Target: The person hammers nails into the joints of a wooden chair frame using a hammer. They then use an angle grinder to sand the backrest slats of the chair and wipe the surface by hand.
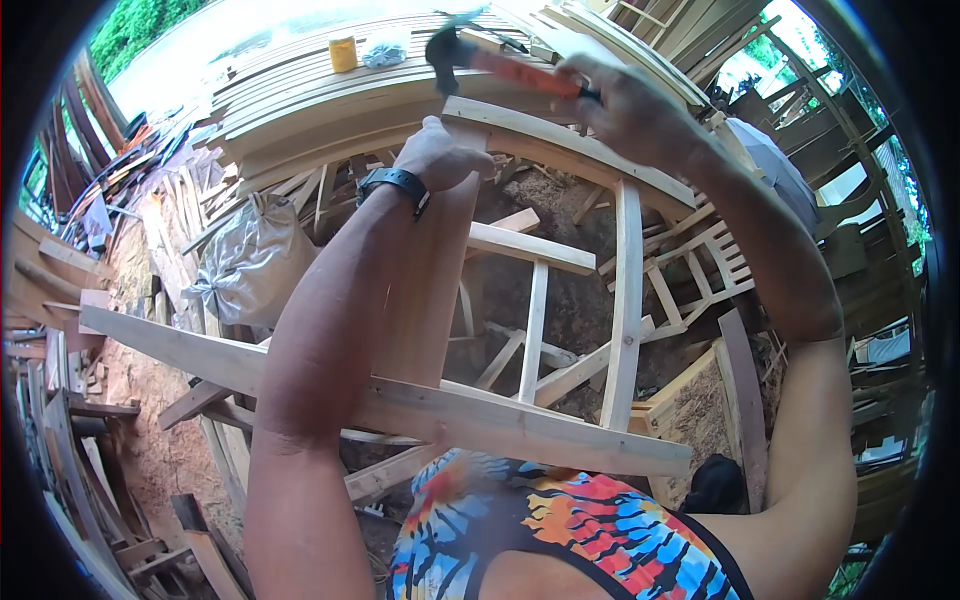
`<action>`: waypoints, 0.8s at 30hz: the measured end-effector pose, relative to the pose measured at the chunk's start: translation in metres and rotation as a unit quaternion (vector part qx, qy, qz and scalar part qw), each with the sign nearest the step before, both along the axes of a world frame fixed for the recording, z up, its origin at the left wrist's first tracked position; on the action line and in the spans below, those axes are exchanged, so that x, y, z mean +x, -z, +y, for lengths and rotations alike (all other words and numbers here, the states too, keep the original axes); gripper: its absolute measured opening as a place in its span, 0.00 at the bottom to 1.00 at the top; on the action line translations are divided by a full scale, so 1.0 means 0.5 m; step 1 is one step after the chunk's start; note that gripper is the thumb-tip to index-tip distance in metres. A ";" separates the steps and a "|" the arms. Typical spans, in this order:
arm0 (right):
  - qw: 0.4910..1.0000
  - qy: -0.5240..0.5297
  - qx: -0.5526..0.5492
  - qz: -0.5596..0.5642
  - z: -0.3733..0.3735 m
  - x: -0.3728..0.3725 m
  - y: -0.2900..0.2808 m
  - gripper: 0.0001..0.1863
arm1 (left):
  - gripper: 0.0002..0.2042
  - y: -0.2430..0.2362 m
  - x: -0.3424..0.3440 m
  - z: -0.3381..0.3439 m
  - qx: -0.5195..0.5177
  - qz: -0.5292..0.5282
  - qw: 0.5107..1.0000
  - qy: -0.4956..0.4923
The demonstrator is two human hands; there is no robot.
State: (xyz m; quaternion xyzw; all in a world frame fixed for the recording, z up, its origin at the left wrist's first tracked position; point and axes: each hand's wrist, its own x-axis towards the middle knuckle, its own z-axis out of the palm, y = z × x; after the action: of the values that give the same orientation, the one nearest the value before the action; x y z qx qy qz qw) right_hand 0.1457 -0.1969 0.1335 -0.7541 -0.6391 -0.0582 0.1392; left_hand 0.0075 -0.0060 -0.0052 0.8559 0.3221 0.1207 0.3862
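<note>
A hammer (520,72) with an orange handle and a dark head is raised in my right hand (640,108), its head above the far end of a wooden frame. My left hand (445,158), with a dark watch on its wrist, is closed at the far end of a wide wooden board (425,290). Its fingertips are partly hidden. That board runs between the frame's far rail (570,150) and a long near rail (520,428). To the right, an upright bar (624,300) joins the same two rails. A short crosspiece (535,247) and a thinner bar (534,330) lie between them.
Stacked planks (300,110) lie beyond the frame, carrying a yellow container (343,55) and a clear plastic bag (385,50). A silvery sack (255,260) is at left. Scrap wood lies around, with a slatted wooden piece (705,275) at right.
</note>
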 end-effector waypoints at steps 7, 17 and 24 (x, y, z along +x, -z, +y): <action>0.986 0.000 0.149 -0.074 0.035 0.034 0.007 0.17 | 0.50 -0.011 0.001 -0.011 -0.009 -0.009 1.000 -0.010; 0.990 0.013 0.130 -0.054 0.061 0.063 -0.048 0.16 | 0.48 -0.010 0.001 -0.014 -0.005 -0.009 1.000 -0.023; 0.983 0.016 -0.104 -0.149 0.032 0.062 -0.041 0.17 | 0.47 -0.022 -0.010 -0.025 -0.001 0.002 1.000 -0.028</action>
State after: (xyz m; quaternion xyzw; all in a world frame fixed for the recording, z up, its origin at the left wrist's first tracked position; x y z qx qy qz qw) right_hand 0.1769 -0.1807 0.1542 -0.7574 -0.6434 -0.1049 -0.0380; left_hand 0.0028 -0.0184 0.0057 0.8464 0.3470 0.1294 0.3826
